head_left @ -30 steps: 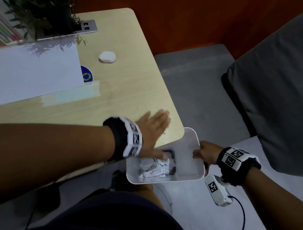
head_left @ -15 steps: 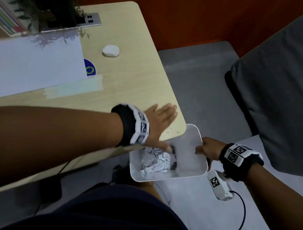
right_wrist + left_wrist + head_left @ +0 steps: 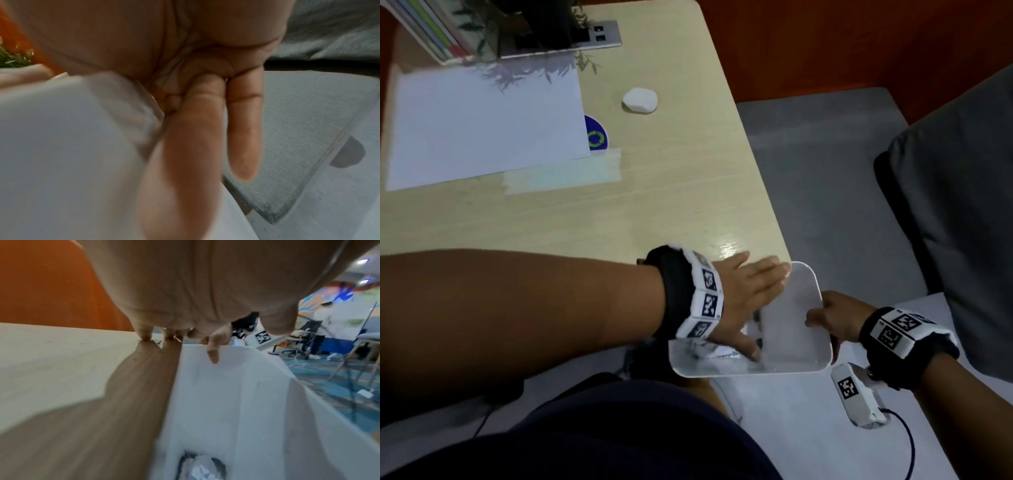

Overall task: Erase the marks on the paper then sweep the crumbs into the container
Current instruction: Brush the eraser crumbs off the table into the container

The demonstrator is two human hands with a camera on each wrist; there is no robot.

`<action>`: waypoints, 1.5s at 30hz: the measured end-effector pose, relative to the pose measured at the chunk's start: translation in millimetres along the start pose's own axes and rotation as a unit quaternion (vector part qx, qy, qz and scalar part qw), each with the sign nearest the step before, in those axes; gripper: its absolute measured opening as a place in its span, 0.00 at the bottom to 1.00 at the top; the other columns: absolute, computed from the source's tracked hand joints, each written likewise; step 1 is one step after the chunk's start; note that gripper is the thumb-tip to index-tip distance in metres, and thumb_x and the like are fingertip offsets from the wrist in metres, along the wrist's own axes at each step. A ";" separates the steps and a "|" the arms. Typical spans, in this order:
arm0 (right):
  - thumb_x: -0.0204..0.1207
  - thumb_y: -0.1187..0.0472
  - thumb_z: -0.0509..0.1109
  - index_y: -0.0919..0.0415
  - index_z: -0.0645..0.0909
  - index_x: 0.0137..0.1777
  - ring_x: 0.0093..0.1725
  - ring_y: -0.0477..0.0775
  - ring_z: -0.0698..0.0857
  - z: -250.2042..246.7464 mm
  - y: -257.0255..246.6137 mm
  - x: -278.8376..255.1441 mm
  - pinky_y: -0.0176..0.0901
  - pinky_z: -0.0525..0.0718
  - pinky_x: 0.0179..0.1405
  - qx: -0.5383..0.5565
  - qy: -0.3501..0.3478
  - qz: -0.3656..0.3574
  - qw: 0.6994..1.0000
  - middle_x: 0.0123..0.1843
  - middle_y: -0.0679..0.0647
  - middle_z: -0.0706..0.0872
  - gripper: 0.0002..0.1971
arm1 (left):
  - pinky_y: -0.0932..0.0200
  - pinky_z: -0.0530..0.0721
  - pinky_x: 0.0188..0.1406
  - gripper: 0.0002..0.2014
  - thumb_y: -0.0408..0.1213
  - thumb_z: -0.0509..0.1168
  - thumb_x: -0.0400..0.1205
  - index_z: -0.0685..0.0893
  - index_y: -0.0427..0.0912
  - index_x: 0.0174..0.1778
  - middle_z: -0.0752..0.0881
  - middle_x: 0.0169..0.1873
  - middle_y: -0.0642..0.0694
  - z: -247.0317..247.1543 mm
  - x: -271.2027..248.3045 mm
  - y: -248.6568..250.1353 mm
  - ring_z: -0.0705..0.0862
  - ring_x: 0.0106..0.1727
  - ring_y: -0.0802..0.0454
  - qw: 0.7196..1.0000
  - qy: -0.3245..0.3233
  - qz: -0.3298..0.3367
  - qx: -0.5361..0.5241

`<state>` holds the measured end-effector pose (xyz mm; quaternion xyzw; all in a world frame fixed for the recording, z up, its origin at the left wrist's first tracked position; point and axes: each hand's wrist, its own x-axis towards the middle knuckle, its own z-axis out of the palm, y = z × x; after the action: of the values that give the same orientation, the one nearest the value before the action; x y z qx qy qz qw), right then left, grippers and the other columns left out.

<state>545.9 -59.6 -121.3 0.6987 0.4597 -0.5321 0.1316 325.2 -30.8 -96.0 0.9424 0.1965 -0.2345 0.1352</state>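
Two hands are sharing the sweeping step. The left hand (image 3: 743, 294) is lying flat, fingers straight and together, palm down on the near right corner of the table (image 3: 661, 205), its fingertips reaching the edge where the container (image 3: 794, 335) is waiting. That flat pose is probably serving as a blade, pushing eraser crumbs over the edge; the crumbs themselves are too small to make out on the wood. The right hand (image 3: 835, 320) is gripping the container's right rim, thumb showing inside the wall in the head view and fingers curling underneath in the right wrist view. It is holding the white tray off the table, just below and against the right edge, so that whatever is falling lands inside. The tray is tilting slightly, its left end lower, and one clump of crumpled white scraps (image 3: 202, 470) is sitting there at the bottom.

One sheet of paper (image 3: 482, 126) is lying at the far left of the table, looking clean from here, so the erasing part is probably finished. One white eraser (image 3: 639, 99) is resting to the right of the paper, well apart from both hands. One round blue sticker (image 3: 595, 137) is peeking out from under the paper's right edge, and one strip of pale tape (image 3: 563, 174) is lying just near of it.
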 end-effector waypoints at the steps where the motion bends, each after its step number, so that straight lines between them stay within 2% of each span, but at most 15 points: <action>1: 0.76 0.68 0.63 0.59 0.81 0.42 0.34 0.68 0.89 0.7 -0.6 -1.3 0.38 0.82 0.29 0.006 -0.006 0.001 1.000 0.33 0.56 0.89 0.07 | 0.41 0.35 0.81 0.52 0.74 0.49 0.77 0.36 0.39 0.84 0.32 0.83 0.43 3.7 -7.4 3.3 0.32 0.83 0.47 1.000 -0.003 0.019 -0.002; 3: 0.76 0.68 0.62 0.61 0.81 0.46 0.33 0.69 0.89 1.6 -0.6 -3.0 0.38 0.82 0.28 0.013 -0.011 0.003 1.000 0.38 0.62 0.90 0.07 | 0.43 0.32 0.79 0.53 0.75 0.48 0.76 0.34 0.40 0.83 0.29 0.80 0.46 1.1 -22.1 -9.8 0.32 0.83 0.49 0.999 0.008 0.002 -0.034; 8: 0.76 0.66 0.62 0.64 0.82 0.51 0.36 0.70 0.90 3.6 -1.7 0.5 0.47 0.87 0.40 0.012 -0.015 -0.002 1.000 0.43 0.67 0.90 0.09 | 0.41 0.42 0.81 0.58 0.77 0.39 0.69 0.30 0.36 0.82 0.31 0.82 0.37 -7.4 -48.3 -95.9 0.34 0.84 0.43 0.957 0.052 -0.271 -0.093; 10: 0.77 0.65 0.62 0.62 0.82 0.49 0.35 0.68 0.90 4.5 -5.2 1.6 0.47 0.87 0.42 0.003 -0.010 -0.009 1.000 0.43 0.66 0.91 0.08 | 0.41 0.43 0.81 0.60 0.78 0.39 0.65 0.31 0.36 0.82 0.30 0.82 0.38 0.6 -54.4 -106.2 0.33 0.83 0.44 0.945 0.028 -0.302 -0.124; 12: 0.77 0.65 0.62 0.61 0.83 0.48 0.35 0.67 0.90 5.0 -6.8 3.6 0.48 0.87 0.44 -0.002 -0.008 -0.015 1.000 0.43 0.65 0.91 0.08 | 0.41 0.40 0.82 0.62 0.80 0.38 0.64 0.29 0.36 0.81 0.27 0.81 0.39 8.0 -52.2 -92.0 0.30 0.82 0.43 0.958 -0.001 -0.265 -0.108; 16: 0.76 0.65 0.62 0.61 0.83 0.49 0.34 0.66 0.90 5.9 -7.5 4.8 0.49 0.87 0.45 0.002 -0.023 -0.018 1.000 0.41 0.62 0.91 0.09 | 0.40 0.29 0.79 0.58 0.81 0.42 0.70 0.23 0.39 0.77 0.21 0.76 0.40 22.7 -45.9 -29.9 0.22 0.78 0.44 0.992 0.007 -0.104 -0.078; 19: 0.77 0.65 0.62 0.62 0.83 0.48 0.33 0.66 0.90 6.8 -7.0 3.7 0.45 0.85 0.39 -0.004 -0.024 -0.015 1.000 0.40 0.63 0.91 0.08 | 0.44 0.28 0.78 0.56 0.77 0.49 0.74 0.30 0.40 0.82 0.26 0.80 0.42 31.1 -47.7 8.2 0.24 0.80 0.47 0.998 -0.005 -0.027 -0.050; 21: 0.77 0.66 0.62 0.63 0.83 0.47 0.33 0.68 0.90 7.5 -6.9 3.1 0.44 0.85 0.37 -0.002 -0.024 -0.014 1.000 0.40 0.64 0.91 0.08 | 0.45 0.30 0.78 0.55 0.75 0.50 0.75 0.32 0.40 0.83 0.28 0.81 0.43 23.7 -46.8 2.2 0.27 0.81 0.49 0.997 0.010 -0.035 -0.067; 24: 0.77 0.66 0.62 0.63 0.83 0.48 0.33 0.66 0.90 8.0 -8.4 2.3 0.45 0.85 0.39 -0.006 -0.024 -0.014 1.000 0.39 0.63 0.91 0.08 | 0.42 0.37 0.81 0.56 0.77 0.47 0.75 0.29 0.38 0.82 0.28 0.81 0.40 1.3 -36.7 -36.1 0.30 0.82 0.45 0.987 0.061 -0.124 -0.086; 27: 0.77 0.67 0.62 0.58 0.82 0.43 0.35 0.67 0.90 7.9 -10.4 1.6 0.44 0.84 0.37 -0.006 -0.015 -0.014 1.000 0.36 0.58 0.90 0.08 | 0.42 0.39 0.82 0.58 0.77 0.49 0.74 0.31 0.37 0.82 0.30 0.82 0.39 -8.2 -26.2 -61.1 0.31 0.83 0.44 0.974 0.036 -0.194 -0.108; 32: 0.77 0.65 0.62 0.60 0.82 0.48 0.37 0.67 0.90 3.8 -6.7 1.2 0.42 0.84 0.38 -0.007 -0.014 -0.001 1.000 0.41 0.60 0.91 0.07 | 0.39 0.33 0.80 0.58 0.77 0.50 0.74 0.31 0.38 0.82 0.28 0.81 0.39 21.4 -20.6 -16.1 0.27 0.81 0.43 0.995 0.043 -0.082 -0.047; 36: 0.77 0.67 0.63 0.61 0.82 0.44 0.35 0.67 0.90 2.6 -2.3 -1.1 0.39 0.82 0.32 -0.016 -0.009 0.000 1.000 0.36 0.59 0.90 0.07 | 0.44 0.31 0.78 0.57 0.76 0.52 0.73 0.36 0.39 0.84 0.34 0.83 0.41 28.9 -26.4 15.6 0.30 0.82 0.46 1.000 0.024 0.014 -0.001; 40: 0.76 0.66 0.64 0.59 0.83 0.44 0.38 0.64 0.90 0.9 1.5 -1.7 0.39 0.80 0.35 -0.030 -0.002 0.002 1.000 0.37 0.58 0.91 0.07 | 0.42 0.34 0.79 0.55 0.74 0.52 0.76 0.34 0.38 0.83 0.32 0.83 0.41 -4.2 -3.0 -5.4 0.31 0.83 0.45 0.995 0.060 -0.061 -0.052; 42: 0.77 0.67 0.63 0.60 0.83 0.44 0.32 0.63 0.89 0.4 1.8 -1.9 0.40 0.81 0.33 -0.021 -0.006 0.002 1.000 0.32 0.56 0.90 0.07 | 0.38 0.38 0.81 0.56 0.74 0.52 0.76 0.34 0.37 0.83 0.32 0.83 0.40 -12.3 9.9 -13.3 0.31 0.83 0.44 0.992 0.053 -0.097 -0.064; 45: 0.77 0.70 0.61 0.63 0.81 0.44 0.26 0.66 0.87 1.9 2.2 -3.0 0.42 0.82 0.24 -0.001 -0.011 0.003 1.000 0.29 0.58 0.88 0.07 | 0.38 0.38 0.81 0.56 0.73 0.55 0.76 0.36 0.37 0.84 0.33 0.83 0.39 -7.3 7.3 5.5 0.31 0.83 0.43 0.998 0.007 -0.052 -0.038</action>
<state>546.3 -63.6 -120.1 0.6942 0.4566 -0.5388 0.1387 336.3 -30.9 -92.5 0.9268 0.2546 -0.2268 0.1574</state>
